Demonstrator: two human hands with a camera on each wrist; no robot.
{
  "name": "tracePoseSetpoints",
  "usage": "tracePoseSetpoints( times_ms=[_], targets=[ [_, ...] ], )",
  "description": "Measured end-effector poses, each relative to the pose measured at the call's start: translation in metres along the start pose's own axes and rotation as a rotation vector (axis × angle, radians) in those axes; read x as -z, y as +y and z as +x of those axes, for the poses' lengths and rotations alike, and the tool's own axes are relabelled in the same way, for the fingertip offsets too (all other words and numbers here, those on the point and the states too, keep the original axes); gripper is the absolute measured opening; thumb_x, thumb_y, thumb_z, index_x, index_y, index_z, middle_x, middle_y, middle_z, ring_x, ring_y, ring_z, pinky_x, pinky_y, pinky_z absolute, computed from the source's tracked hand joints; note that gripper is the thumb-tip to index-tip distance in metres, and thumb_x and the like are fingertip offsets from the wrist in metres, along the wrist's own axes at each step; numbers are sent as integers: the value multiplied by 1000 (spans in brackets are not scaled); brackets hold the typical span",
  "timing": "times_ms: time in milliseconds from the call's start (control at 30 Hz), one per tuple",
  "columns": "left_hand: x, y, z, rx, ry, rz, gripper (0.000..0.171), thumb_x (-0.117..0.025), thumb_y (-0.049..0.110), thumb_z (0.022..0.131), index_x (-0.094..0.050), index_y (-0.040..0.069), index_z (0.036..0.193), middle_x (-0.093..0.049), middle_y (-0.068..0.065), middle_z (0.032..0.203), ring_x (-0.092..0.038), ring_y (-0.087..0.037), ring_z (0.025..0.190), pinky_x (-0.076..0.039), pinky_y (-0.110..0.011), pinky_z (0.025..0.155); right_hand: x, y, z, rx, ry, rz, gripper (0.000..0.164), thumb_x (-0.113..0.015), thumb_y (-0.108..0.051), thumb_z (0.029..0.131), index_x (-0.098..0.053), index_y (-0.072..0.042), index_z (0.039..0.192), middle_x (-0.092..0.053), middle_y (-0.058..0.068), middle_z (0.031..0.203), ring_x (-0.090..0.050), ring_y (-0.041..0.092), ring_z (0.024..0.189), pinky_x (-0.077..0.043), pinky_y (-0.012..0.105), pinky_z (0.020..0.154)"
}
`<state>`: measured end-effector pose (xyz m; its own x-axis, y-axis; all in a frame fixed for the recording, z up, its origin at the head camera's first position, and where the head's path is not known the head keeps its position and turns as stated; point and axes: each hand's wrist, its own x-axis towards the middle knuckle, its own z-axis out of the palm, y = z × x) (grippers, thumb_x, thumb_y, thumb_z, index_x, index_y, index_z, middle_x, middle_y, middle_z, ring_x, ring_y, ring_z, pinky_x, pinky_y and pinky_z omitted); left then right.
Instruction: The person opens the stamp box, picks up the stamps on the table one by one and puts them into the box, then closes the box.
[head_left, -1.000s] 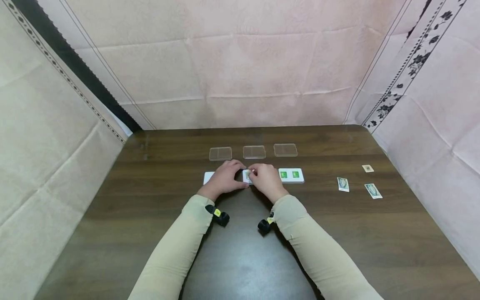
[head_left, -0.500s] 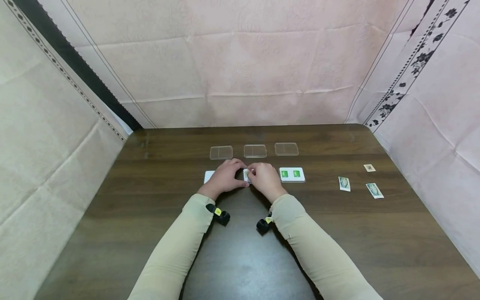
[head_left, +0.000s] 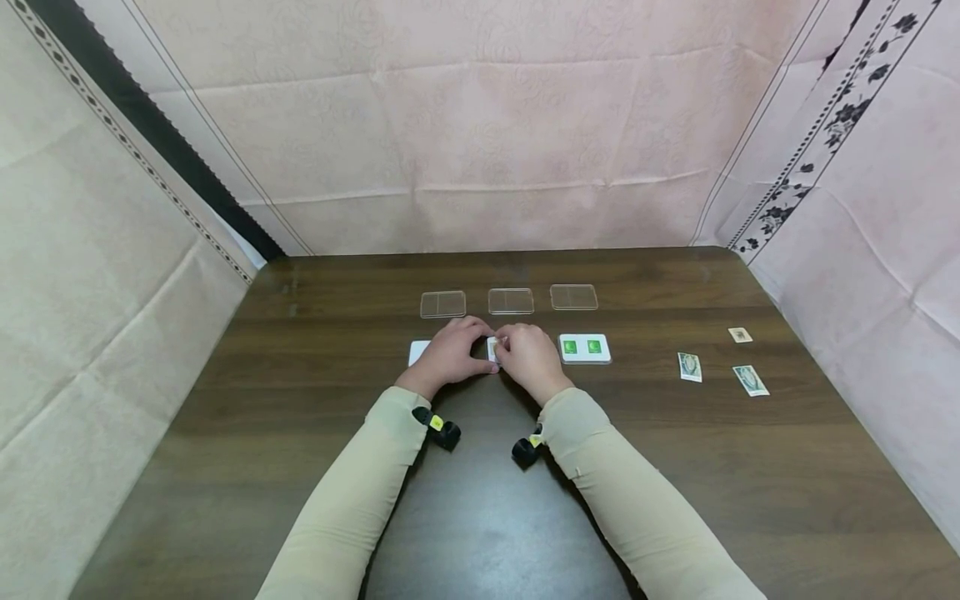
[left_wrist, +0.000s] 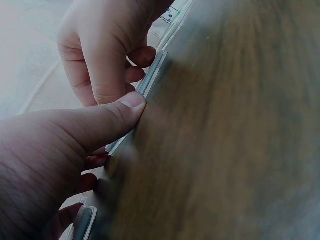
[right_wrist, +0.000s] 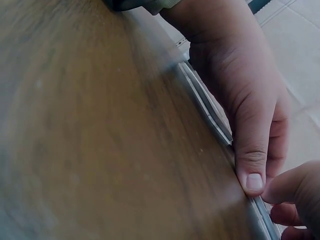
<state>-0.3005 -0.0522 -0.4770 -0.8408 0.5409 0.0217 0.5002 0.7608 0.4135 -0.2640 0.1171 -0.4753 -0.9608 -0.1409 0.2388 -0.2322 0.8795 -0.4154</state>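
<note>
Two bare hands meet over the middle of three flat white cases. My left hand (head_left: 450,357) spans this middle case (head_left: 491,350); in the left wrist view its thumb (left_wrist: 131,106) presses the near edge. My right hand (head_left: 534,360) comes from the other side, fingers curled, the tips pinched together over a small printed slip in the case. The fingers mostly hide the slip. The left white case (head_left: 417,352) is partly covered by the left hand. On the right lies a white case (head_left: 585,360) with two green squares showing.
Three clear lids lie in a row behind the cases: a left lid (head_left: 442,304), a middle lid (head_left: 511,301) and a right lid (head_left: 573,297). To the right are two stamp-like slips (head_left: 690,367) (head_left: 751,380) and a smaller square one (head_left: 739,335). Cloth hangs around the wooden table (head_left: 337,333).
Both hands keep nearly the same place and grip. The right fingers have shifted slightly left over the middle case, covering more of it. The other cases, lids and slips stay put.
</note>
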Motion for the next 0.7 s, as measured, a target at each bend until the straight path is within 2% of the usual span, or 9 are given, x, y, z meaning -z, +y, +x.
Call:
tracePoseSetpoints(
  times_ms=[167, 267, 467, 700],
  targets=[
    [0, 0, 0, 3, -5, 11, 62, -80, 45, 86, -62, 13, 136, -55, -3, 140, -45, -25, 134, -36, -44, 113, -3, 2, 1, 0, 11, -2, 27, -70, -19, 92, -71, -10, 117, -66, 11, 110, -65, 29, 97, -54, 44, 84],
    [-1, -1, 0, 2, -8, 17, 63, -79, 46, 86, -62, 13, 136, -55, -3, 141, -45, -25, 134, -36, -44, 113, -4, 3, 1, -13, 5, 11, 30, -71, -21, 92, -69, -11, 120, -64, 11, 113, -64, 30, 100, -54, 45, 86],
    [-1, -1, 0, -4, -1, 17, 63, -80, 46, 85, -63, 13, 136, -56, -4, 140, -45, -25, 134, -36, -45, 113, -3, 2, 0, -33, -9, 33, 36, -72, -23, 93, -65, -12, 127, -64, 9, 115, -64, 25, 98, -54, 43, 84],
    [-2, -2, 1, -19, 7, 33, 64, -80, 46, 85, -62, 13, 136, -56, -4, 140, -46, -25, 134, -36, -44, 113, -2, 2, 0, -10, -3, 18, 38, -71, -21, 92, -64, -11, 128, -65, 7, 105, -63, 22, 92, -54, 40, 79]
  ],
)
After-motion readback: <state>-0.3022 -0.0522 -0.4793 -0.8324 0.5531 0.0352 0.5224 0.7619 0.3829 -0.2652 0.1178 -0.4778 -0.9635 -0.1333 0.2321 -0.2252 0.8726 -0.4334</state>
